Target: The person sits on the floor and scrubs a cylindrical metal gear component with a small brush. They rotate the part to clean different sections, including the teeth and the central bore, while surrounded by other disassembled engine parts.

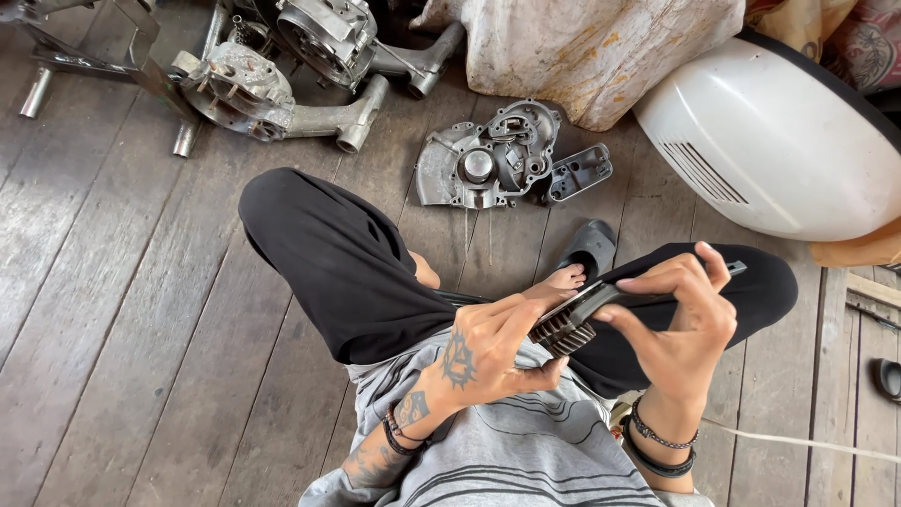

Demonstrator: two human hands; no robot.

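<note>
Two hands on one part here: a dark toothed gear piece (567, 328) with a flat black bar or plate running off it toward the right, held up over the lap. The left hand (488, 352) has its fingers curled around the gear end, thumb tucked underneath, so it's closed on the part. The right hand (680, 314) pinches the long flat section, fingers spread along the top edge and the thumb pressing from the near side. Can't quite tell whether the gear and the flat bar are one piece or two things held together, they overlap too much.

Person is sitting cross-legged on a worn wooden plank floor (141, 310), black trousers, grey striped shirt, one bare foot (563, 280) poking out just behind the gear. Dark bracelets on both wrists.

Out on the floor ahead of the knees there's a grey metal engine case half (488, 160) lying flat, with a smaller dark cover (582, 171) touching its right side. Further back to the left, more engine casings (272, 89) with arm-like castings, well apart from the hands. On the right sits a big white rounded body panel (779, 150) with vent slots, and a stained cloth bundle (572, 47) behind it.
</note>
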